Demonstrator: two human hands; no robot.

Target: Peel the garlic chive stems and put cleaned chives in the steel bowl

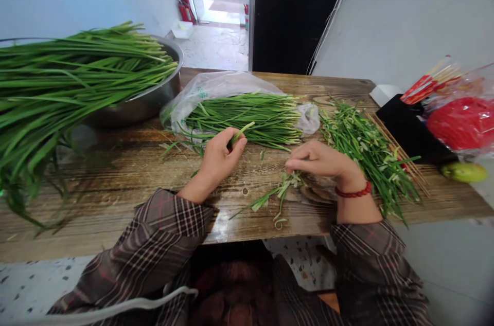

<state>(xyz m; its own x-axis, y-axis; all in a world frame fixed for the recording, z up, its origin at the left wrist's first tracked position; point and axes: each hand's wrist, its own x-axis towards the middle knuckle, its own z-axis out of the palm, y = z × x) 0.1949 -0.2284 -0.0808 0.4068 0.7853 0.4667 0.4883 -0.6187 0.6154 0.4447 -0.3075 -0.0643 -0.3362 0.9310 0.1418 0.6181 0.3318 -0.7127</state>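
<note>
My left hand (224,154) is closed around a garlic chive stalk (245,129), whose pale end sticks up past the thumb. To the right, my right hand (318,161) is closed, thumb against fingers; whatever it may hold is hidden. Just below it lie limp chive trimmings (266,200), and I cannot tell whether they touch the fingers. Behind both hands a bundle of garlic chives (247,115) rests on a thin plastic bag (231,82), pale ends pointing right. A heap of loose chive scraps (363,146) lies beyond my right hand.
At the left, a metal basin (170,84) holds a large pile of long chives (96,69) that spill over the wooden table (154,161). On the right stand a black box (409,125) with wrapped chopsticks (428,82), a red bagged bundle (463,123) and a yellow-green fruit (465,171). Thin sticks (386,136) lie beside the scraps.
</note>
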